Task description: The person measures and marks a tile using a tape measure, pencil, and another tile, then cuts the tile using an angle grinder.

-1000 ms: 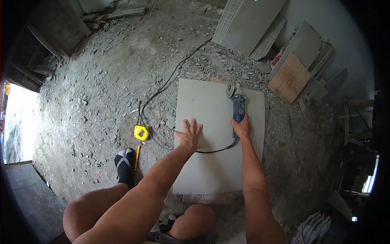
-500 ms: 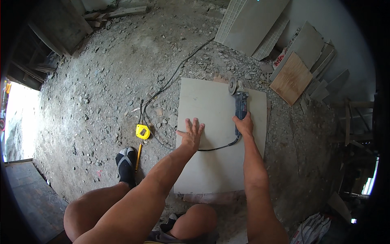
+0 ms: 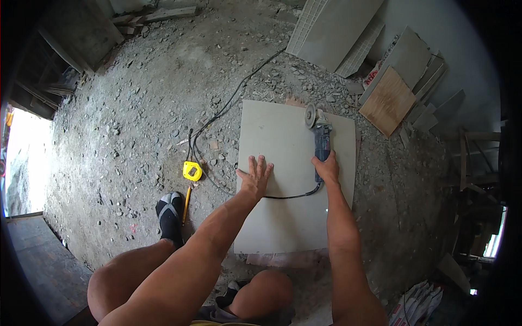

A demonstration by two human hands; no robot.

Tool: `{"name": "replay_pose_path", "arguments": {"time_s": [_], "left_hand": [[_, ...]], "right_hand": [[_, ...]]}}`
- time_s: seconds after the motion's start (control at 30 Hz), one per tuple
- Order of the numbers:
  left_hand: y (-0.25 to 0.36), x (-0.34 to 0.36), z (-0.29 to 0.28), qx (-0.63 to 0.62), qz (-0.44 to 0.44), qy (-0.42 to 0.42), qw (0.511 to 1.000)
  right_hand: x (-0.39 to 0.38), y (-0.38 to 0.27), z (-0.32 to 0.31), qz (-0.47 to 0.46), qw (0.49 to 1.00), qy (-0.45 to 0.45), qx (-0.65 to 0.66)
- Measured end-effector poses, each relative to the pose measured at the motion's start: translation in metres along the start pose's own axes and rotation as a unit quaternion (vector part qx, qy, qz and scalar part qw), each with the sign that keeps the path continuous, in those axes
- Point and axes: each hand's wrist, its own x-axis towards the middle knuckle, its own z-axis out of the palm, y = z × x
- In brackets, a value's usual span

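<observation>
A large pale tile (image 3: 277, 136) lies flat on the ground before me, with the edge of a reddish board (image 3: 288, 258) showing beneath its near side. My left hand (image 3: 255, 176) rests on the tile's left half, fingers spread. Wrapped round the body of an angle grinder (image 3: 322, 142) is my right hand (image 3: 327, 166). The grinder's disc (image 3: 311, 116) points away from me, over the tile's far right part; whether it touches the surface I cannot tell. From the tool's rear a black cord (image 3: 291, 196) runs left across the tile and passes by my left wrist.
Left of the tile, a yellow tape measure (image 3: 192, 170) and a yellow pencil (image 3: 186, 205) lie on rubble-strewn ground near my foot (image 3: 169, 212). Large tiles (image 3: 337, 32) and a plywood piece (image 3: 389, 101) lean at the far right wall. White bags (image 3: 423, 305) lie at the lower right.
The view has shifted slightly. Both hands keep their places on the tile and the grinder, with no other clear movement.
</observation>
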Motion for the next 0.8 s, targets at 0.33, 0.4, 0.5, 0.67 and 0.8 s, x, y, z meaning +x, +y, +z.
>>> {"name": "replay_pose_path", "arguments": {"time_s": [0.33, 0.4, 0.5, 0.67, 0.8], "left_hand": [[-0.002, -0.020, -0.017, 0.002, 0.026, -0.070, 0.997], [-0.001, -0.023, -0.016, -0.008, 0.024, -0.065, 0.998], [-0.001, -0.026, -0.015, -0.015, 0.023, -0.064, 0.998], [0.001, -0.033, -0.013, -0.020, 0.024, -0.067, 0.997], [0.003, -0.038, -0.010, -0.020, 0.022, -0.064, 0.997]], "right_hand": [[-0.020, 0.008, -0.004, 0.011, 1.000, 0.002, -0.011], [-0.023, 0.010, -0.003, 0.003, 1.000, -0.002, -0.008], [-0.027, 0.013, -0.003, 0.006, 1.000, -0.010, -0.001], [-0.038, 0.017, -0.005, 0.018, 0.999, -0.025, 0.023], [-0.045, 0.020, -0.004, 0.016, 1.000, -0.012, 0.013]]}}
